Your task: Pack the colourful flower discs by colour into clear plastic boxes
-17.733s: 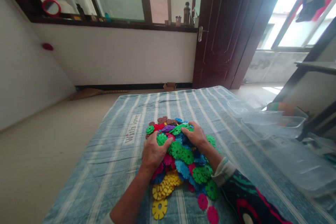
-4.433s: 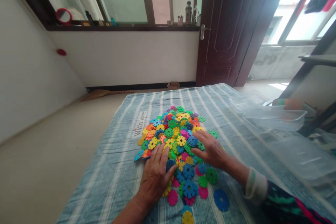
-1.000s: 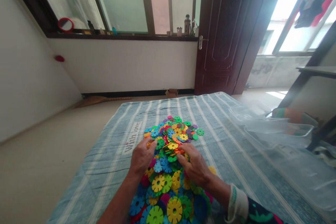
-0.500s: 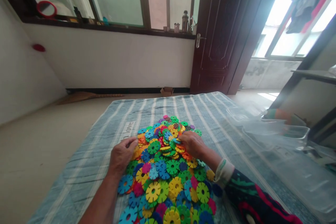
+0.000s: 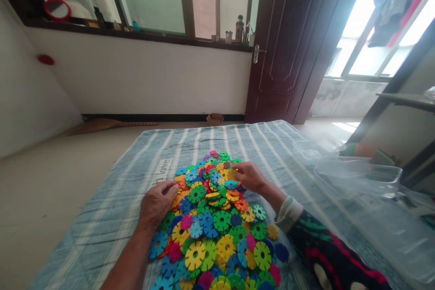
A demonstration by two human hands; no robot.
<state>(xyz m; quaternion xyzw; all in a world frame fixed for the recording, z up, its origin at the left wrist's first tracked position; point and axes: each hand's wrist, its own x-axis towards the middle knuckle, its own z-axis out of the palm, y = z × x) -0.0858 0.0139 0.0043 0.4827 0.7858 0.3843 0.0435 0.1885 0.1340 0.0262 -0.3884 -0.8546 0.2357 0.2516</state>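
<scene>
A heap of notched plastic flower discs (image 5: 195, 253) in many colours spreads over a striped cloth (image 5: 112, 231). At the heap's left edge is my left hand (image 5: 157, 203), its thumb and forefinger drawn together beside some orange discs (image 5: 181, 183). Whatever lies between those fingertips is hidden. My right hand (image 5: 250, 176) reaches in from the right, fingers bent and closed against the upper right of the heap, near yellow discs (image 5: 224, 174). I cannot make out what its fingertips hold. A dark blue disc (image 5: 282, 252) lies at the heap's right edge, near my right sleeve.
Clear plastic containers (image 5: 384, 179) stand on the right, partly blurred. Beyond the cloth-covered surface are a small cardboard box (image 5: 215, 119) on the floor, a dark red door (image 5: 288, 41) and a window ledge with a flask (image 5: 239, 29).
My right hand has shifted slightly up and away over the heap, uncovering orange and red discs beneath it. My left hand stays nearly in place. The view has moved a little.
</scene>
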